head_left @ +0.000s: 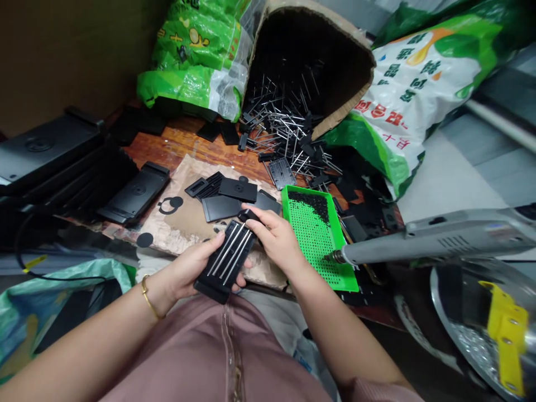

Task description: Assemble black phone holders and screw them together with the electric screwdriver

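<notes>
My left hand [190, 269] grips a black plastic holder [228, 259] from its left side, with fingertips showing at its right edge. Several silver metal rods [231, 254] lie side by side along the holder. At the holder's upper end, my right hand [274, 231] pinches a small black end piece [248, 215] that carries the rods' tops. Just beyond the hands, flat black plates [238, 190] lie on a worn cardboard sheet [180, 223]. A green perforated tray [310, 240] with small black parts stands to the right of my right hand.
A cardboard box [330, 17] lies tipped behind, silver rods [288, 125] spilling out. Black assemblies [136, 192] are at the left. A grey power screwdriver [435, 243] reaches over the tray from the right. Green-and-white bags [419, 84] flank the box. A metal bowl [438, 290] sits lower right.
</notes>
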{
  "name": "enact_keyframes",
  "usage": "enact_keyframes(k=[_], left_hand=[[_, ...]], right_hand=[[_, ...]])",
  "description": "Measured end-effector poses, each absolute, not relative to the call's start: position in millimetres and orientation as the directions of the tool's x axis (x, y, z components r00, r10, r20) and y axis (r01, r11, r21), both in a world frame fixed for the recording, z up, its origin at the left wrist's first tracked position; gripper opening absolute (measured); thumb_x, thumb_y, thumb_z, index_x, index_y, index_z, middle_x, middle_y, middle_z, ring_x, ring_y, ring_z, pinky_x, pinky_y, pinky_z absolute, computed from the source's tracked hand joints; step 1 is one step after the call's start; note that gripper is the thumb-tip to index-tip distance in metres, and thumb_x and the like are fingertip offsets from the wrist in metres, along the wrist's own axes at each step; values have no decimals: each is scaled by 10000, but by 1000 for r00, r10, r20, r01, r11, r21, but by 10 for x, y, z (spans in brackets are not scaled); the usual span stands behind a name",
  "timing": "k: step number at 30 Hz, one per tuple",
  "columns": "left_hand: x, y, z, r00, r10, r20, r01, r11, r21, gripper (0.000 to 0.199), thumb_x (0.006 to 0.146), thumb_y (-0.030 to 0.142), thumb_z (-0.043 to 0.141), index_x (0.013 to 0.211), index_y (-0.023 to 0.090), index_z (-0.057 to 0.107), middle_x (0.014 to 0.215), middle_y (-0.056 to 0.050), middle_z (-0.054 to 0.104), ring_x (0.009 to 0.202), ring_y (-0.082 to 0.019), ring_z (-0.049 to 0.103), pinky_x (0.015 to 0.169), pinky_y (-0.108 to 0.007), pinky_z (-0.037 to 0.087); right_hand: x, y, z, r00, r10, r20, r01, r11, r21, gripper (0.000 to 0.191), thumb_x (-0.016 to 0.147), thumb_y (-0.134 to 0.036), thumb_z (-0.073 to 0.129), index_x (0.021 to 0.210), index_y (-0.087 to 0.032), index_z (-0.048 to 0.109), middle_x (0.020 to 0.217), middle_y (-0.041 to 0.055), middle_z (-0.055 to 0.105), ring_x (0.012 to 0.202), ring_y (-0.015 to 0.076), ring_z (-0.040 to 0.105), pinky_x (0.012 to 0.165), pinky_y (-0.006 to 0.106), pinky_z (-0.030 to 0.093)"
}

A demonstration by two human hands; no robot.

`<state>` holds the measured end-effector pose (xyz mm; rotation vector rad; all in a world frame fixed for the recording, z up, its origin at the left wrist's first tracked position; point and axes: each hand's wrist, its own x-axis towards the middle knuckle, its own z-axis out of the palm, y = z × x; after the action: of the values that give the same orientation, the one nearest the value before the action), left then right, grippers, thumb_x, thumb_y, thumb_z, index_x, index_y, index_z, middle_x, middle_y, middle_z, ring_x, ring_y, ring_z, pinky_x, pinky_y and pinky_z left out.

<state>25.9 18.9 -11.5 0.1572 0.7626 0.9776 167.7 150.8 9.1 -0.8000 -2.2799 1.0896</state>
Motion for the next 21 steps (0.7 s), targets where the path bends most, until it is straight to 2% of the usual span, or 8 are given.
enact_keyframes(k=[4,6,8,13,17,21], left_hand=[[273,158,-103,312,797,-516,-676,568,469,579,881,570,426,1061,79,673,915,-187,729,693,-233,695,634,-304,525],[271,136,-88,329,805,-494,-653,572,496,615,883,579,415,1074,52,667,895,-201,728,709,-234,695,641,-292,520],[252,127,-66,374,811,-450,-637,577,511,622,884,569,428,1085,29,659,899,-214,727,757,-242,701,667,-283,520],[175,234,-12,499,813,-300,-648,580,494,480,821,487,602,1075,84,663,1077,-191,701,976,-292,676,805,-338,516],[187,358,11,435,811,-392,-576,585,571,442,830,492,592,996,91,676,949,-177,732,832,-270,706,728,-342,532],[257,373,29,302,850,-432,-505,527,683,361,774,439,679,890,97,685,790,-132,736,657,-212,686,572,-265,503]], right_hand=[[1702,1490,88,-723,666,183,273,519,-810,328,880,-273,522,1188,-289,633,1113,23,697,985,178,632,913,366,476],[1724,1478,95,-734,652,193,263,535,-803,324,882,-272,523,1185,-299,633,1108,15,698,981,174,630,908,361,477],[1747,1461,110,-736,646,202,263,549,-794,322,887,-272,519,1186,-318,627,1114,3,694,974,171,629,896,357,481],[1775,1397,125,-755,592,282,230,642,-731,315,907,-274,504,1197,-317,618,1058,2,710,923,168,624,842,348,494],[1765,1365,88,-767,540,348,215,727,-652,318,916,-288,490,1208,-324,610,1071,7,713,918,178,620,830,366,496],[1758,1381,59,-775,509,374,194,756,-625,303,916,-292,493,1187,-293,628,1050,11,723,891,174,624,818,355,495]])
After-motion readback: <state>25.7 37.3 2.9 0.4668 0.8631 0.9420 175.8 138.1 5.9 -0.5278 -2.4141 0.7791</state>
